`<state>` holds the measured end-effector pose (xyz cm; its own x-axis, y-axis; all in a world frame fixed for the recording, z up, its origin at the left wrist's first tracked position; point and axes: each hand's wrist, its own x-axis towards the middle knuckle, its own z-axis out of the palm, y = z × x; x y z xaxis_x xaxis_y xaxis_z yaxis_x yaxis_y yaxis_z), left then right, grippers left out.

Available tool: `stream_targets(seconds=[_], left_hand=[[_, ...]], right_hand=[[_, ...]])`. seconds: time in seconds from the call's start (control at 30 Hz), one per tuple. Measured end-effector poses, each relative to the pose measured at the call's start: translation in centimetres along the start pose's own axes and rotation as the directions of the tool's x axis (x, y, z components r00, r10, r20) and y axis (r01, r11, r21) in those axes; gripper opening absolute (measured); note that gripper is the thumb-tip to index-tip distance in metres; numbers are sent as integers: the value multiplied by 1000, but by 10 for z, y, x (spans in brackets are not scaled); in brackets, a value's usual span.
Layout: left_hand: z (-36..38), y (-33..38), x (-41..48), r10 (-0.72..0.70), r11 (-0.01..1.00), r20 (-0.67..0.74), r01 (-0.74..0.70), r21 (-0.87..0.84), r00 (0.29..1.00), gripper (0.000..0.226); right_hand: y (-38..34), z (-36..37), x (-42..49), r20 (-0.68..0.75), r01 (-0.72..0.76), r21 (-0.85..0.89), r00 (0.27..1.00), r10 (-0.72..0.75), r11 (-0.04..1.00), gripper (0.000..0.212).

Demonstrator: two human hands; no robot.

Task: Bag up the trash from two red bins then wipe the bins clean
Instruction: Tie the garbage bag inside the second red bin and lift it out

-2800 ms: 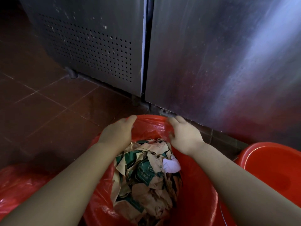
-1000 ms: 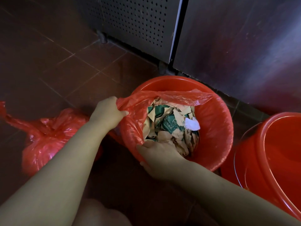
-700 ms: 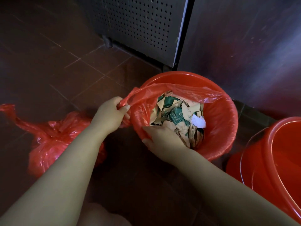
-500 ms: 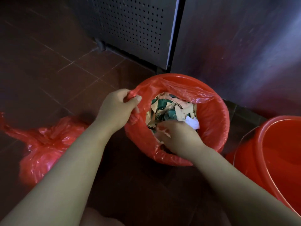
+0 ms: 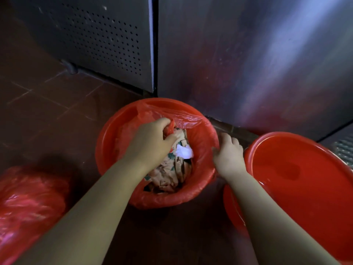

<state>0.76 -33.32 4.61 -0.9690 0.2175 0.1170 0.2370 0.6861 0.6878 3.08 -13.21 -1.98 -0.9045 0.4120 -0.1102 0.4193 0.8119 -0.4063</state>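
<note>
Two steel cabinet fronts close off the far side: a perforated panel (image 5: 99, 41) on the far left and a plain door (image 5: 248, 64) on the right, both standing on a dark tiled floor (image 5: 44, 115). Nothing lies between the hands and the bin.

There are two red bins and two red bags. The lined bin (image 5: 105, 142) sits in the middle against the cabinets. The second bin (image 5: 305, 178) stands just beside it on the right, tilted towards the camera. One filled bag (image 5: 28, 203) lies on the floor at the near left, well apart from both hands.

The liner (image 5: 185, 119) is in the middle bin, full of crumpled brown and green paper (image 5: 168, 175) with one white scrap (image 5: 184, 152). The left hand (image 5: 150, 144) is above the paper, with its fingers clenched on a bunched piece of the liner. The right hand (image 5: 228, 155) is at the bin's right rim with its fingers curled against the liner's edge. It is unclear whether it grips the plastic.
</note>
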Motion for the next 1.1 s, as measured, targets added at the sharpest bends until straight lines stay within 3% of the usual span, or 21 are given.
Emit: stream_targets(seconds=[0.1, 0.17, 0.53, 0.67, 0.73, 0.8, 0.87, 0.9, 1.0, 1.07, 1.1], left_hand=[[5, -2, 0, -20, 999, 13, 20, 31, 1000, 22], [7, -5, -1, -45, 999, 7, 45, 5, 999, 27], [15, -11, -4, -63, 996, 24, 65, -56, 998, 18], [16, -12, -5, -59, 996, 26, 60, -68, 998, 12], [16, -13, -5, -54, 996, 13, 55, -72, 998, 11], [13, -13, -5, -61, 995, -7, 60, -80, 998, 10], [11, -15, -5, -65, 995, -32, 62, -84, 997, 11], [10, -16, -6, -65, 995, -43, 62, -81, 997, 11], [8, -16, -7, -66, 995, -67, 61, -73, 996, 11], [9, -15, -7, -61, 996, -70, 55, -76, 996, 13], [10, -15, -7, -57, 996, -70, 52, -76, 996, 14]], right_hand=[[6, 5, 7, 183, -197, 215, 970, 158, 957, 45], [8, 7, 11, 222, -220, 250, 961, 165, 943, 31], [9, -7, 7, -2, -110, 72, 994, 110, 991, 15], [-4, -5, 2, -146, 47, -15, 988, -49, 999, 15], [-12, -1, -2, -145, 69, 12, 987, -67, 998, 10], [-17, -1, -5, -37, 37, 172, 999, -31, 984, 4], [-17, 0, -5, 85, 21, 348, 995, -53, 937, 13], [-16, -1, -4, 125, 36, 349, 989, -85, 937, 25], [-11, -4, -3, 160, 93, 96, 981, -107, 991, 68], [-9, -9, -2, 143, 46, 5, 989, -46, 999, 72], [-9, -13, -2, 137, 24, -23, 990, -21, 999, 63]])
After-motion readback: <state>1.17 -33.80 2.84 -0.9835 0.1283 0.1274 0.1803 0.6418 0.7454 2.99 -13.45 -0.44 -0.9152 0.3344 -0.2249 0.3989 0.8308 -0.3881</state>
